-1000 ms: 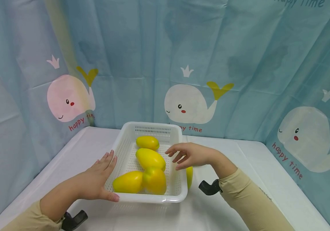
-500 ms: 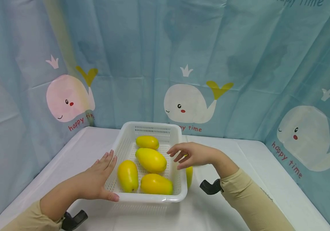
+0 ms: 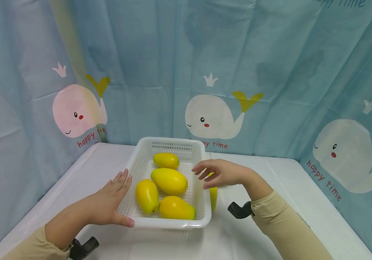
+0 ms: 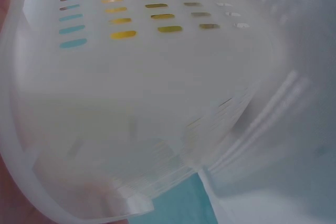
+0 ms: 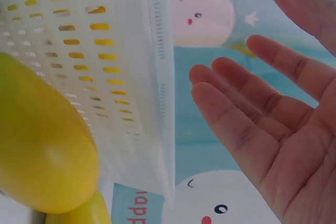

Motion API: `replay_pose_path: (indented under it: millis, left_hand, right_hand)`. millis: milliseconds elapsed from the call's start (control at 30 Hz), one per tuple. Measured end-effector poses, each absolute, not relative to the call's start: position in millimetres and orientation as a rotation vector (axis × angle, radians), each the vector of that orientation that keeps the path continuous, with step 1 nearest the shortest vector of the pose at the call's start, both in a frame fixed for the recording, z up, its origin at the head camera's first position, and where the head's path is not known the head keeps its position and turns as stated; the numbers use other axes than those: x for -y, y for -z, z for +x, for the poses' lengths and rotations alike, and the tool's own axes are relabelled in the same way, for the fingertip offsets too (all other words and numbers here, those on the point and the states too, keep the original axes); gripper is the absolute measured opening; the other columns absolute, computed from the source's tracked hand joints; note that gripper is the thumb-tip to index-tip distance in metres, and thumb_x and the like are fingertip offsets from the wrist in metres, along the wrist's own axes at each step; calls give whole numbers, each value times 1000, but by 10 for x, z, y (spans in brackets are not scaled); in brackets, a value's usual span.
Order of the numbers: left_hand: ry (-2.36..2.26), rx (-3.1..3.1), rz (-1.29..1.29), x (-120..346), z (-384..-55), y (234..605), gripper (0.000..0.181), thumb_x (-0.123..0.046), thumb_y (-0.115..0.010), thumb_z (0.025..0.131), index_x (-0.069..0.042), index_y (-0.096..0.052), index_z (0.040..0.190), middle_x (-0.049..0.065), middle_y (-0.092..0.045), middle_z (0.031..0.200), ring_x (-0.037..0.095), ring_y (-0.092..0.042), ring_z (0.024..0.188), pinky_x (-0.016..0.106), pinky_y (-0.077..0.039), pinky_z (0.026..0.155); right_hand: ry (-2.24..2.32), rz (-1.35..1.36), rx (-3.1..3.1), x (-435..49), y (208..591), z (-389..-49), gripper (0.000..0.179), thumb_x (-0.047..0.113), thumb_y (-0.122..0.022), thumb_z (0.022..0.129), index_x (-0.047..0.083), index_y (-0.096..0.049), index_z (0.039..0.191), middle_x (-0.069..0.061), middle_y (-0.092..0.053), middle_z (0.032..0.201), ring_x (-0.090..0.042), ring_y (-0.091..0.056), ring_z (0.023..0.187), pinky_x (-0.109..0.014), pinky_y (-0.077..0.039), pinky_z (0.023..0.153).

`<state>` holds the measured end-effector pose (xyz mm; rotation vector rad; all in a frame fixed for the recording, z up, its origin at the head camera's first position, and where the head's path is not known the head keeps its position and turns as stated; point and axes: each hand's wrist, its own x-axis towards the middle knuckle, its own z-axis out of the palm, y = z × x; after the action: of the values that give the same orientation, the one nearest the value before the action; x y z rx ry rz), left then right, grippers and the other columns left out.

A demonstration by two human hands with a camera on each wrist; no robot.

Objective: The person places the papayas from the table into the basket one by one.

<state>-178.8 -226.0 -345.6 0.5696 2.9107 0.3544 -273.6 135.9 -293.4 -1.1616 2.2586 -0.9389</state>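
A white perforated plastic basket [image 3: 190, 224] stands on the table with several yellow mangoes in it. One mango [image 3: 166, 160] lies at the far end and another [image 3: 169, 181] across the middle. Two are at the near end, a left one [image 3: 147, 196] and a right one [image 3: 177, 208] with a green tip. My left hand [image 3: 106, 202] rests against the basket's left rim, fingers extended and thumb at the near corner. Above the right rim hovers my right hand [image 3: 221, 173], fingers loosely bent, holding nothing.
Outside the basket's right wall, partly hidden under the right hand, is a mango [image 3: 213, 198]. The right wrist view shows a large mango [image 5: 47, 140] there and part of a second [image 5: 81, 212]. A blue whale-print curtain [image 3: 147, 90] surrounds the white table [image 3: 257, 224].
The two near mangoes have rolled apart and settled on the basket floor, the left one turning lengthwise. The middle mango has shifted slightly. My right hand has drifted slightly right; the left hand stays put.
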Motion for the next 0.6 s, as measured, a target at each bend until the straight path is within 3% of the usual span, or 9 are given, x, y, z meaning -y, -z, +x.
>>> replay_pose_path:
  millis: [267, 600]
  left_hand:
    - [-342, -2913, 576, 2257, -1787, 3454, 129, -78, -60, 54, 2, -14, 144, 20, 1, 152, 39, -1, 138, 58, -9, 106]
    - [-342, -2907, 584, 2260, -1775, 3444, 129, -78, -60, 55, 3, -14, 144, 21, 1, 151, 40, -1, 138, 59, -9, 106]
  right_hand:
    - [978, -1099, -2318, -1501, 2949, -2791, 45, 13, -68, 83, 15, -51, 125, -10, -54, 123, -27, -55, 110, -39, -47, 91]
    - [1071, -931, -2493, -1839, 3141, -3106, 43, 23, -66, 85, 11, -53, 124, -9, -54, 125, -30, -50, 116, -41, -43, 95]
